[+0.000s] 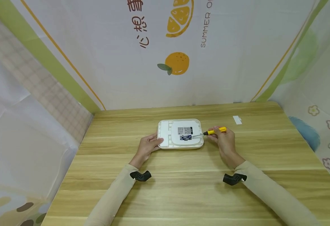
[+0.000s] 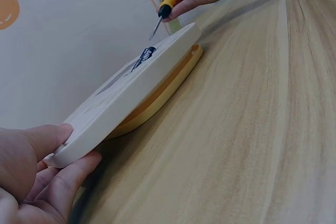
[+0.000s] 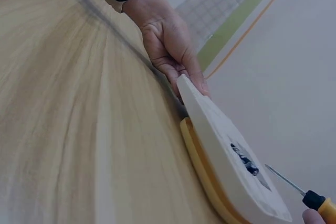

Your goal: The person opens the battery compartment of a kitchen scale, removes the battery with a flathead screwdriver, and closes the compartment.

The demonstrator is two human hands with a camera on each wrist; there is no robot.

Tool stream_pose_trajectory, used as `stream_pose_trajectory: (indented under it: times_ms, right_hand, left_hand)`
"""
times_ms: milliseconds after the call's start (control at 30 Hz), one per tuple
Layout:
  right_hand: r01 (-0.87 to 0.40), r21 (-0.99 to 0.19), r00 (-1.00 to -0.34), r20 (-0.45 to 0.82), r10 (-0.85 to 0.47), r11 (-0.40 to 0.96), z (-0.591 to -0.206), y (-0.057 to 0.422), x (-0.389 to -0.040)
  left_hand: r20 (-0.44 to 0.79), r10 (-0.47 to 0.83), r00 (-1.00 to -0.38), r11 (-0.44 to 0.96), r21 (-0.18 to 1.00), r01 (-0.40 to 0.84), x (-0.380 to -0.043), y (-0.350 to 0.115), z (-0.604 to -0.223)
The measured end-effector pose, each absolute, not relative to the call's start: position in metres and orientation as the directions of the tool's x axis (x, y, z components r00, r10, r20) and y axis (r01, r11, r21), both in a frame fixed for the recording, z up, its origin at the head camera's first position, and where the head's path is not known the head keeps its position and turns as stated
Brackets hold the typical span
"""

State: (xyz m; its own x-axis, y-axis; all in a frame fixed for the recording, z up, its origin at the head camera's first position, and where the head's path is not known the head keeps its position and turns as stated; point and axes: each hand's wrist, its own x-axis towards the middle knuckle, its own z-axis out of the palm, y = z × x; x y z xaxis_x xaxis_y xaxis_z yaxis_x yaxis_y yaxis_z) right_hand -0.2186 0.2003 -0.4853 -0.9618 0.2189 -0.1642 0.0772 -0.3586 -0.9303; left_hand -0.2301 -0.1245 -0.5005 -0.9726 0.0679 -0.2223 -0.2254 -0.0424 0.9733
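Note:
A white rectangular device [image 1: 167, 124] with rounded corners lies face down, a yellow rim [image 2: 178, 72] under it. Dark batteries [image 1: 186, 137] show in an open compartment beside a printed label. My left hand [image 1: 148, 146] grips the device's left edge, thumb on top and fingers beneath; in the left wrist view that edge is lifted off the table. My right hand [image 1: 224, 141] holds a screwdriver [image 1: 215, 131] with a yellow and black handle. Its metal shaft points left at the batteries; in the head view the tip overlaps the compartment's right end, and contact is unclear.
A small white cover piece [image 1: 237, 120] lies on the wooden table [image 1: 181, 194], to the right and behind the device. Printed cloth [image 1: 142, 78] hangs behind the table and at both sides. Black wrist mounts [image 1: 140, 176] sit on both sleeves.

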Motion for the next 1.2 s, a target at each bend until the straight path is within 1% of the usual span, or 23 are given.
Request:
stream_pose_trajectory:
  times_ms: [100,300,500,800,933,1200]
  right_hand:
    - [0.066,-0.922,-0.967,-0.154,0.205,-0.381,-0.479,0.208,-0.220]
    - [0.043,-0.859,-0.974,-0.149,0.169,-0.511,-0.469,0.239,-0.223]
    - [0.041,-0.816,-0.963,-0.187,0.196,-0.576,-0.467,0.276,-0.220]
    - [0.039,-0.828,-0.952,-0.201,0.231,-0.559,-0.475,0.311,-0.213]
    - [0.041,-0.822,-0.946,-0.214,0.242,-0.568,-0.480,0.318,-0.212]
    - [0.059,-0.843,-0.940,-0.227,0.255,-0.535,-0.488,0.326,-0.211]
  left_hand:
    - [-0.235,0.059,-0.970,-0.040,0.971,-0.237,-0.231,-0.125,-0.501]
    - [-0.240,0.059,-0.969,-0.041,0.969,-0.242,-0.232,-0.123,-0.500]
    - [-0.242,0.066,-0.968,-0.052,0.968,-0.245,-0.232,-0.123,-0.499]
    - [-0.242,0.068,-0.968,-0.044,0.968,-0.246,-0.232,-0.123,-0.499]
    - [-0.246,0.061,-0.967,-0.054,0.967,-0.249,-0.232,-0.122,-0.500]
    - [-0.254,0.048,-0.966,-0.063,0.964,-0.257,-0.232,-0.124,-0.500]
